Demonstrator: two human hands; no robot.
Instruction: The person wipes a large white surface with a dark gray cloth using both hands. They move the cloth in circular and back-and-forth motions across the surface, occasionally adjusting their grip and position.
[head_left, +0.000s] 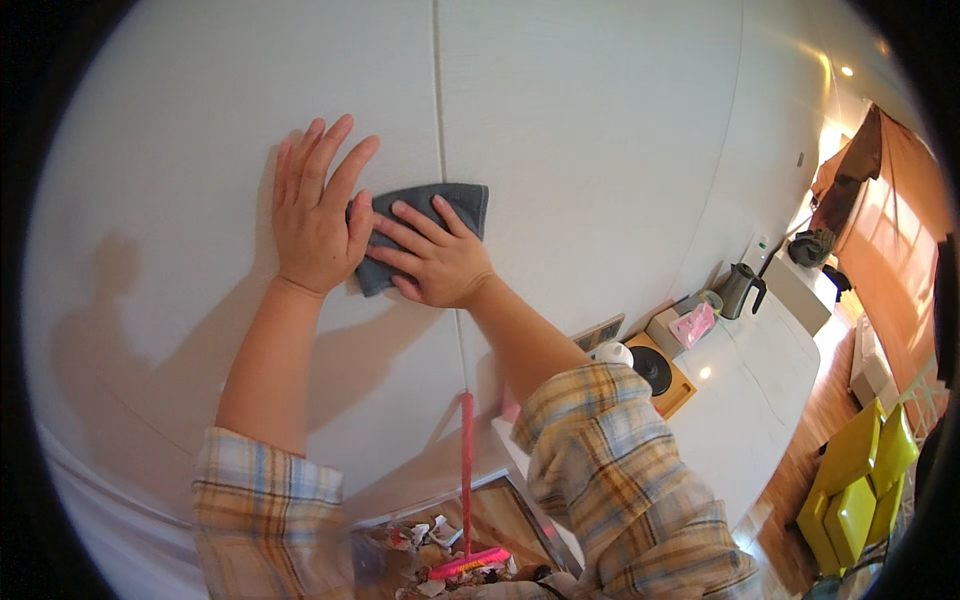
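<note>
A dark grey cloth (466, 201) lies spread against a pale wall panel (570, 135), across the vertical seam between two panels. My right hand (439, 259) presses it flat with fingers spread, holding it to the surface. Just left of it, my left hand (315, 214) rests against the panel, fingers pointing up and apart. Its thumb overlaps the left edge of the cloth, and I cannot tell whether it bears on it. Part of the cloth is hidden under the right hand.
Below, a pink broom (469, 480) leans on the wall, its head amid litter on the wooden floor. To the right, a white marble-look counter (757, 375) carries a kettle (739, 291), a pink packet (693, 325) and a wooden tray (682, 394). Yellow-green chairs (855, 487) stand beyond.
</note>
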